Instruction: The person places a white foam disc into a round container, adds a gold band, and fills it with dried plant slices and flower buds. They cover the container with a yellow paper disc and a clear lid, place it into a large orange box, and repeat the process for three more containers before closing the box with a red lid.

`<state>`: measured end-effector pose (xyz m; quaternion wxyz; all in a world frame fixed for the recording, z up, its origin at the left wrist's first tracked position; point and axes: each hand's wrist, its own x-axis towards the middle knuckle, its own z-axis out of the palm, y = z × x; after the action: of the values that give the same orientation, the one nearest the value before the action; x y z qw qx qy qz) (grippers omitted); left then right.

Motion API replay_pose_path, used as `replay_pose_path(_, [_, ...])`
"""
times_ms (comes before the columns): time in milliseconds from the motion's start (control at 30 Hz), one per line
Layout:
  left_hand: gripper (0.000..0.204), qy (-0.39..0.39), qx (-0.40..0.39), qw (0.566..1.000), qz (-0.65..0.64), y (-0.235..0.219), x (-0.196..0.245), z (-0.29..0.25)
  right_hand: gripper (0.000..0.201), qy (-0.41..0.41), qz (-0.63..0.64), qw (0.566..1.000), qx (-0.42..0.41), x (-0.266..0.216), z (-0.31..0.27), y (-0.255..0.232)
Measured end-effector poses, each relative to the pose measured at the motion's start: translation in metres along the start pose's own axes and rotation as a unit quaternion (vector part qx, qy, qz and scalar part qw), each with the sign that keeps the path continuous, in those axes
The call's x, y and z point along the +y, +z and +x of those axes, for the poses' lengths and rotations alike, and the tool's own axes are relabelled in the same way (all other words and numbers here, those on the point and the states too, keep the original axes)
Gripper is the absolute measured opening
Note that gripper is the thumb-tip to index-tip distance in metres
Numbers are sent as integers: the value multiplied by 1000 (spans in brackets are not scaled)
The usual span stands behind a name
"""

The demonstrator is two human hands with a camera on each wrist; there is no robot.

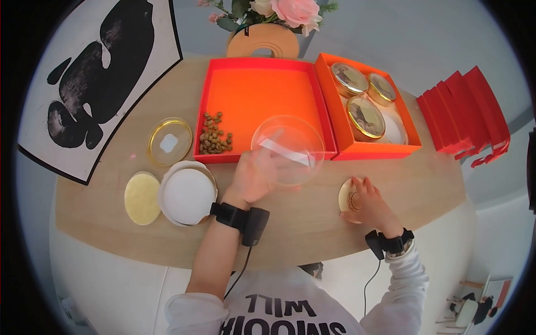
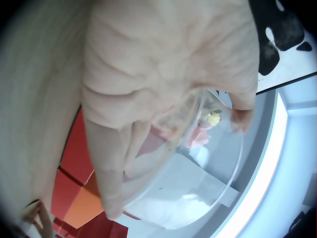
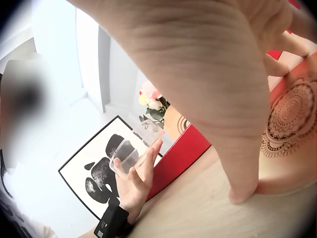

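In the head view my left hand (image 1: 254,177) holds a clear round plastic container (image 1: 296,162) above the front edge of the red box. Its thumb and fingers curve around the clear container (image 2: 183,183) in the left wrist view. My right hand (image 1: 373,207) is low over the table at a pale round disc (image 1: 345,200). A brown mandala pattern covers this disc (image 3: 292,114) in the right wrist view, with the thumb at one edge and fingers at the far side.
Brown pellets (image 1: 212,137) lie in the orange-lined red box (image 1: 257,84). Beside it, another box (image 1: 373,149) holds several gold-rimmed tins. At left are a clear gold-rimmed lid (image 1: 181,146), a white round container (image 1: 188,195) and a yellow disc (image 1: 142,198). Red folded bags (image 1: 458,111) stand right.
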<state>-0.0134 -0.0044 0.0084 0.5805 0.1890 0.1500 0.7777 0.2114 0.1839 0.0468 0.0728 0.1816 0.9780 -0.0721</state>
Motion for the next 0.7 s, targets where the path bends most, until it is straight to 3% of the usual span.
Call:
replay_pose_path(33, [90, 4, -4, 1000, -6, -2, -1, 0, 89, -21, -4, 1000, 7, 3, -1, -1])
replay_pose_path(100, [88, 7, -11, 1000, -21, -5, -2, 0, 88, 29, 195, 980, -19, 15, 4, 0])
replay_pose_path(167, [86, 3, -18, 999, -37, -7, -2, 1, 83, 75, 211, 973, -46, 16, 12, -4])
replay_pose_path(233, [84, 11, -18, 999, -45, -8, -2, 0, 74, 117, 46, 990, -68, -3, 23, -27])
replay_pose_path(300, [82, 20, -13, 999, -45, -6, -2, 0, 57, 36, 123, 992, 2, 14, 18, -41])
replay_pose_path(367, [80, 24, 1, 999, -40, -3, 0, 0, 40, 11, 167, 983, 74, 11, 18, -60])
replay_pose_path(433, [70, 41, -39, 997, -51, -10, -3, 2, 25, 43, 177, 971, 153, -51, 16, -116])
replay_pose_path(533, [65, 29, -51, 994, -89, -18, -7, 4, 22, -120, 137, 918, 351, -91, 28, -124])
replay_pose_path(633, [64, 24, -32, 994, -100, -15, -6, 2, 30, -229, -74, 941, 239, -123, 55, -105])
replay_pose_path(700, [65, 33, -9, 997, -73, -12, -5, 1, 32, -269, -111, 930, 225, -126, 75, -87])
